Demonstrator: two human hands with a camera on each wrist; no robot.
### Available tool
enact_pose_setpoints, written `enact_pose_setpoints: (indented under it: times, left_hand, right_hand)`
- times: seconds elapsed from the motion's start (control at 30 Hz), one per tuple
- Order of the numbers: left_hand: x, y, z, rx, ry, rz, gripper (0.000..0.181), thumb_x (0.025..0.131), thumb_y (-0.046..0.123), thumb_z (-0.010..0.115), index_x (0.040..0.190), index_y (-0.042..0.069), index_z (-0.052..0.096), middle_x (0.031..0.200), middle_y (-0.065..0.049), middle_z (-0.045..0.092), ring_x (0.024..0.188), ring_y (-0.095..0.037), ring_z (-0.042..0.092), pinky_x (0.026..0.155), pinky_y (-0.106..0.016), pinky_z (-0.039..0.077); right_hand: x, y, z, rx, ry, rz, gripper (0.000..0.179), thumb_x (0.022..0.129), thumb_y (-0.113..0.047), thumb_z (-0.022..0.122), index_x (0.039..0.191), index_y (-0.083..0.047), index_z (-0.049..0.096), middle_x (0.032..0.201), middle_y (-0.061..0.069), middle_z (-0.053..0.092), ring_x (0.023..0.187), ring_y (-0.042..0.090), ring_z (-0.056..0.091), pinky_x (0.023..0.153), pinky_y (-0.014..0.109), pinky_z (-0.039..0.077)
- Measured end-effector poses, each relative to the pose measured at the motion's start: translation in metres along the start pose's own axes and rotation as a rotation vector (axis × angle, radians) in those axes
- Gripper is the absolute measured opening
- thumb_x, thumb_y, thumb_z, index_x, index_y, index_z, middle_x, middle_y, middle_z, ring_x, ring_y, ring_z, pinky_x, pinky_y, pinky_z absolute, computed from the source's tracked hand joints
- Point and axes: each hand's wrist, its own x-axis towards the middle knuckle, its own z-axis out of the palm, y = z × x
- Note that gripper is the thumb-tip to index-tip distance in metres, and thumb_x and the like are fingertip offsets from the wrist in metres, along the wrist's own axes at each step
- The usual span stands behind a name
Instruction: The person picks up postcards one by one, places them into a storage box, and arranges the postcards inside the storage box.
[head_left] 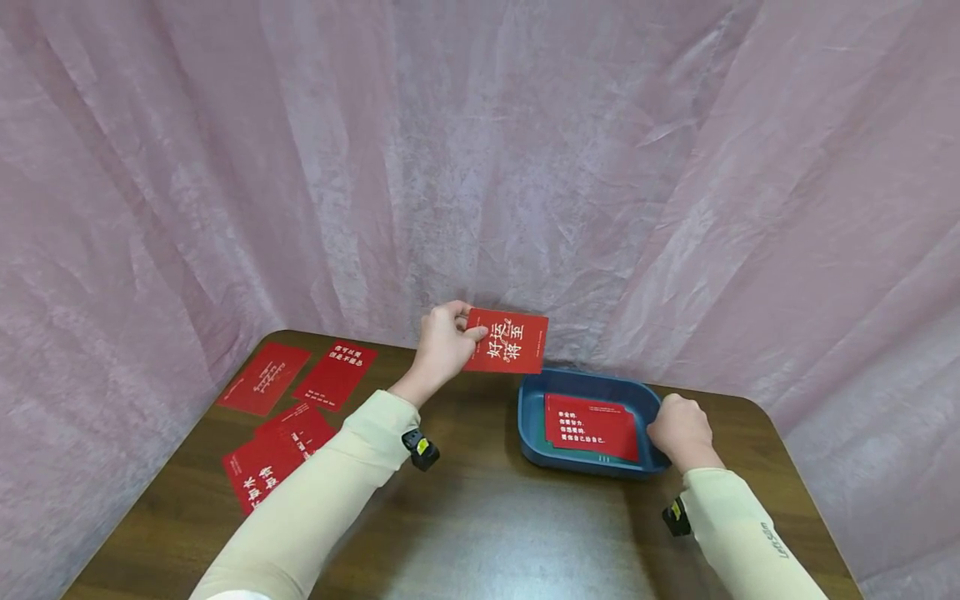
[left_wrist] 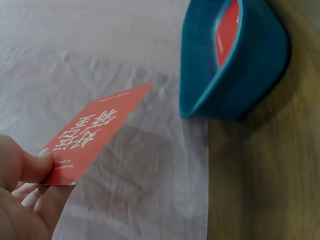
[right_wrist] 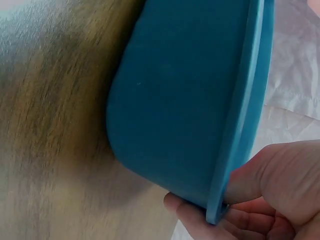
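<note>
My left hand [head_left: 442, 346] pinches a red card [head_left: 517, 342] by one end, thumb on its printed face. White lettering runs across that card, which is held up just left of a blue plastic basin [head_left: 528, 429]. In the left wrist view the card [left_wrist: 100, 127] slants up from the thumb and fingers, apart from the basin [left_wrist: 260, 65]. Inside the basin lie red cards [head_left: 592, 427], the top one with white writing. At the basin's right end my right hand [head_left: 682, 429] grips the rim, thumb inside and fingers below the edge in the right wrist view.
Several red cards lie at the table's left side, among them one at the far left [head_left: 266, 379] and one beside it [head_left: 337, 375]. Two overlapping cards [head_left: 262, 462] are partly behind the left sleeve. A pink curtain [head_left: 480, 167] hangs along the back of the wooden table [head_left: 480, 517].
</note>
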Motion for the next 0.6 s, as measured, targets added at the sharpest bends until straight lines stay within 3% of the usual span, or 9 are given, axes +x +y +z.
enact_pose_setpoints:
  times: [0.2,0.6]
  left_hand:
    - [-0.007,0.006,0.024,-0.138,-0.007,-0.013,0.02,0.08,0.015,0.074,0.095,0.009,0.063,0.073,-0.004,0.069,0.063,-0.012,0.067,0.051,-0.026,0.053]
    - [-0.023,0.011,0.077,-0.239,-0.006,-0.058,0.024,0.079,0.015,0.075,0.096,0.007,0.062,0.072,-0.005,0.067,0.063,-0.011,0.067,0.051,-0.024,0.053]
  right_hand:
    - [-0.001,0.001,0.001,0.0,0.006,0.014,0.026,0.077,-0.013,0.061,0.089,0.01,0.056,0.082,0.028,0.062,0.066,0.036,0.06,0.053,0.045,0.052]
    - [-0.001,0.006,0.003,0.003,0.041,0.018,0.025,0.077,-0.014,0.062,0.086,0.009,0.057,0.079,0.027,0.062,0.067,0.037,0.06,0.054,0.046,0.052]
